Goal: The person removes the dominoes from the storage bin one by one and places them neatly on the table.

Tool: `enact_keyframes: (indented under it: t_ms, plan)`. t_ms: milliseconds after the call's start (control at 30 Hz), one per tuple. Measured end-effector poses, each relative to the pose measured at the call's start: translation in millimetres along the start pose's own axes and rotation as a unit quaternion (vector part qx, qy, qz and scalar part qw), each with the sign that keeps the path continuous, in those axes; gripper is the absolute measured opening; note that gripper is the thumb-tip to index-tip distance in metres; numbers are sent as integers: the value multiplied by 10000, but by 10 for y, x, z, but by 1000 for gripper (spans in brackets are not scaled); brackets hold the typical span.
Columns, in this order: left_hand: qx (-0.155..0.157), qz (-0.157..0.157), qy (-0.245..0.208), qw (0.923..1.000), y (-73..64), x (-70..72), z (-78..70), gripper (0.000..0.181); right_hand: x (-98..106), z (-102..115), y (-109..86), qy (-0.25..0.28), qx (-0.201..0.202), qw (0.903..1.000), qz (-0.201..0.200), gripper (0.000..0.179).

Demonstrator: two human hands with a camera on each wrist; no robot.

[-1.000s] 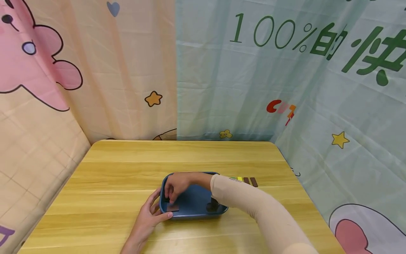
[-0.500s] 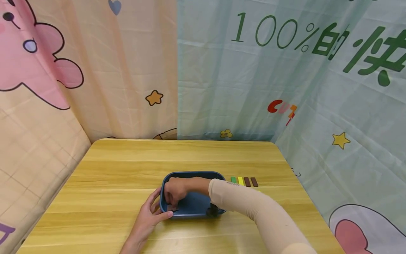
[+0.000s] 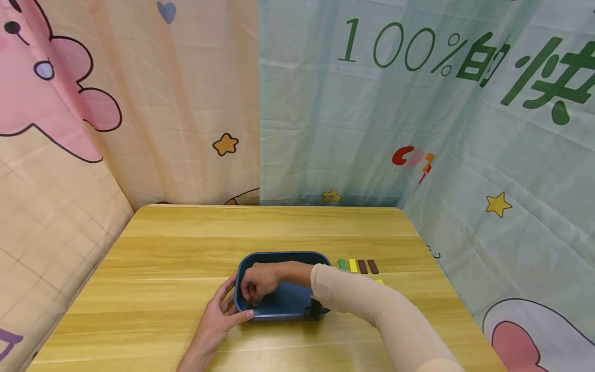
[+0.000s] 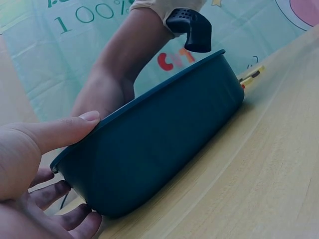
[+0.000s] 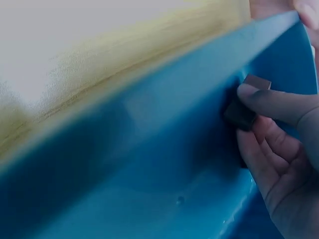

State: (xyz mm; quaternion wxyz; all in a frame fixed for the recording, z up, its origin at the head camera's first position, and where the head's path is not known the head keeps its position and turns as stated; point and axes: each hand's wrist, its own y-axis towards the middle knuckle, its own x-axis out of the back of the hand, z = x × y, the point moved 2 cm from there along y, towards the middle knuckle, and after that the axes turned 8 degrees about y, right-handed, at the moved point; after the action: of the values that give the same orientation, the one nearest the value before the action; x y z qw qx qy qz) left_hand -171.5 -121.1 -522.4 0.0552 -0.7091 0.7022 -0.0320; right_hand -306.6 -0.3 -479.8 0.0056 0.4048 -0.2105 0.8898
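A blue plastic basin with rounded corners stands on the wooden table. My left hand holds its left end, thumb over the rim and fingers spread around the outer wall, as the left wrist view also shows. Inside the basin at the left end is my right hand. Its thumb and fingers pinch a small dark brown block near the basin's wall and corner. A darker part lies just below it between the fingers; whether this is a second block I cannot tell.
Right of the basin, a green block, a yellow block and two brown blocks lie in a row. Another yellow piece peeks out behind the right sleeve. A black wrist camera hangs over the basin's near rim.
The right hand has gone down to the brown piece on the basin floor at the near left corner and now pinches it. The left hand keeps its hold on the basin.
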Motion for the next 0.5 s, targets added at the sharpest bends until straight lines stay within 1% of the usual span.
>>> enact_keyframes:
  t_ms: [100, 133, 233, 333, 400, 500]
  plan:
    - [-43, -13, 1, 10000, -4, -2, 2, 89, 35, -44, -56, 506, -101, 9986, -126, 13]
    - [-66, -15, -4, 10000, -4, -3, 1, 89, 47, -56, -79, 760, -171, 9968, -195, 13]
    - [-163, -19, -54, 9999, 1, -7, 2, 90, 73, -87, -145, 1533, -376, 9867, -394, 13]
    - [-236, -14, -118, 9997, 4, -5, 10, 91, 84, -113, -205, 2218, -538, 9718, -592, 12]
    - [-261, -11, -144, 9996, 2, -3, 19, 91, 89, -132, -238, 2573, -603, 9616, -743, 11]
    - [-233, -7, -137, 9996, -2, -2, 30, 92, 92, -158, -287, 3262, -753, 9363, -1060, 5]
